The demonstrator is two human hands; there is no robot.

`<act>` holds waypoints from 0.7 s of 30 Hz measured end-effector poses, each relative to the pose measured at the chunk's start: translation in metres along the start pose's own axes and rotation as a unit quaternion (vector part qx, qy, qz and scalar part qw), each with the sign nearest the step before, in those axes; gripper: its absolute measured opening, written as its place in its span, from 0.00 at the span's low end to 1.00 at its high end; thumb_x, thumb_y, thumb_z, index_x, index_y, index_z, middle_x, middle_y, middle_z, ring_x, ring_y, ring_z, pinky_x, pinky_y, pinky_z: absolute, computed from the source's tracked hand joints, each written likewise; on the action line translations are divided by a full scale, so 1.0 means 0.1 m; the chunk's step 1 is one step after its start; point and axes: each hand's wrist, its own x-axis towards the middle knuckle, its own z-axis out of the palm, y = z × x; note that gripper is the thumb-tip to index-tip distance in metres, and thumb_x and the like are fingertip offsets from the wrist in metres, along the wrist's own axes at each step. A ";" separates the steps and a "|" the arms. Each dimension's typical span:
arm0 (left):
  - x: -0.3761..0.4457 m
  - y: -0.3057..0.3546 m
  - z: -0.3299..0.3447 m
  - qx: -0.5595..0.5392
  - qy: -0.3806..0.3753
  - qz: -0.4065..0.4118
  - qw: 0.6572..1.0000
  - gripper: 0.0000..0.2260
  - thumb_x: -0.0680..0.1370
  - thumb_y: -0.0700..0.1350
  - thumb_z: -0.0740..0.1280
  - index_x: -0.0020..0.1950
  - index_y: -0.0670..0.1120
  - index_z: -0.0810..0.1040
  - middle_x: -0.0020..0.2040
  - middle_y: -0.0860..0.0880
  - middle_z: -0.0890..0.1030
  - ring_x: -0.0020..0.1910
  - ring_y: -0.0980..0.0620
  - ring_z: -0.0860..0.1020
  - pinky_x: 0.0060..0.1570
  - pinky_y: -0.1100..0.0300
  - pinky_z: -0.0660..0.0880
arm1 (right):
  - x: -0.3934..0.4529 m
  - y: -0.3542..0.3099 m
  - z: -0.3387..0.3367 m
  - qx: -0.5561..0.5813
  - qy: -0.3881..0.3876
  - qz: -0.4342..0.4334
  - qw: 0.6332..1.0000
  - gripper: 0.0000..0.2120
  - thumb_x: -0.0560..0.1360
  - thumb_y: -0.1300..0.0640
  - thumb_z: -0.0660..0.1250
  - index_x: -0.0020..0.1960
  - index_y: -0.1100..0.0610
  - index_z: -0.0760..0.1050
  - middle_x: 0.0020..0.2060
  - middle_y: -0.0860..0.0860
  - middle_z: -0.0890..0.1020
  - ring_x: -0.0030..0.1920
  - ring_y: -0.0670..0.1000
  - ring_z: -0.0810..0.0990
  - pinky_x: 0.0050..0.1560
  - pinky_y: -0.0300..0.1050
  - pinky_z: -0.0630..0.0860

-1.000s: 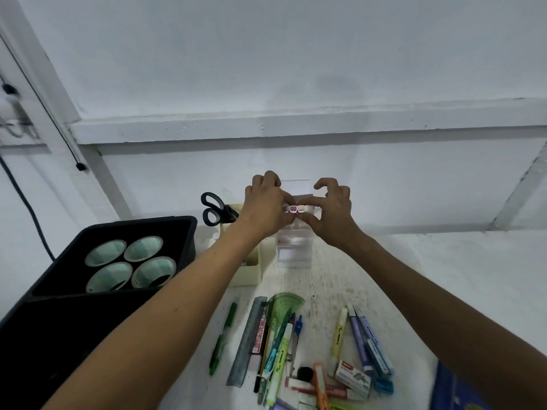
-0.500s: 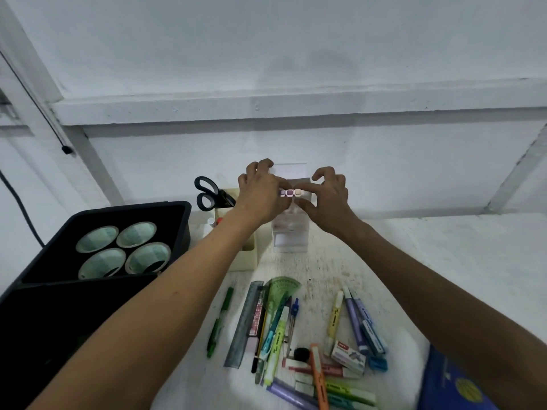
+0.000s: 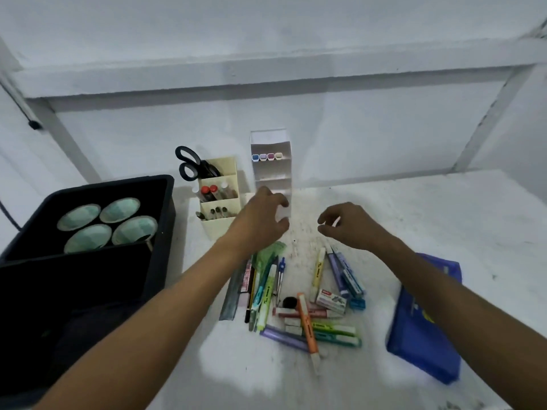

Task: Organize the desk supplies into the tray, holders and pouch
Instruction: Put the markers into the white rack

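Beyond both grips: white tiered holder (image 3: 270,161), four highlighter caps (image 3: 266,156) outward for colour reading. Left hand (image 3: 262,218) and right hand (image 3: 344,226) loosely curled, empty, above loose pens (image 3: 307,294) awaiting sorting.

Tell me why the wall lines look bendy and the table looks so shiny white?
Head view: the wide-angle lens bows the wall ledge and stretches both forearms at the edges; glare washes out the white table below the highlighters; the black tray sits in dim shadow; the blue pouch looks slightly smeared.
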 end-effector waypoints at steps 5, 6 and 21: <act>-0.01 0.10 0.47 0.020 -0.144 -0.019 0.989 0.19 0.76 0.50 0.69 0.65 0.46 0.75 0.59 0.46 0.78 0.53 0.51 0.76 0.52 0.60 0.72 | -0.23 0.28 0.08 -0.058 -0.070 0.100 0.991 0.13 0.72 0.52 0.70 0.52 0.59 0.80 0.48 0.55 0.82 0.43 0.48 0.77 0.43 0.39 0.72; 0.01 0.13 0.55 0.023 -0.164 -0.024 0.986 0.20 0.76 0.51 0.69 0.65 0.46 0.74 0.60 0.45 0.78 0.54 0.50 0.76 0.53 0.59 0.73 | -0.25 0.31 0.10 -0.060 -0.071 0.107 0.990 0.13 0.72 0.52 0.71 0.51 0.59 0.81 0.48 0.55 0.82 0.43 0.49 0.77 0.43 0.40 0.73; 0.02 0.14 0.87 0.030 -0.200 -0.067 0.977 0.19 0.72 0.46 0.72 0.61 0.43 0.73 0.63 0.43 0.74 0.57 0.47 0.74 0.52 0.55 0.72 | -0.27 0.23 0.35 -0.074 -0.121 0.198 0.970 0.18 0.62 0.49 0.77 0.39 0.58 0.71 0.37 0.52 0.77 0.40 0.51 0.77 0.33 0.41 0.71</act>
